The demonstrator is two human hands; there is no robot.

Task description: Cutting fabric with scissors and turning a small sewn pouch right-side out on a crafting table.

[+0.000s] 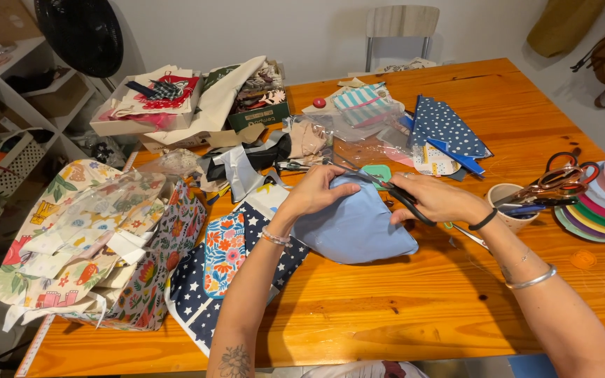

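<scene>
Blue fabric [355, 227] lies on the counter [414, 308], its top edge pinched by the left hand [316, 192] while the right hand [434, 198], closed around black scissors [400, 196], appears mid-cut, needing steady tension.

Head view | left hand [314, 190] gripped top edge of light blue cloth [355, 227] | right hand [434, 198] held black-handled scissors [395, 193] at that edge | cup [504, 203] of scissors just right | patterned fabrics [106, 245] lay left on wooden table [400, 301]
</scene>
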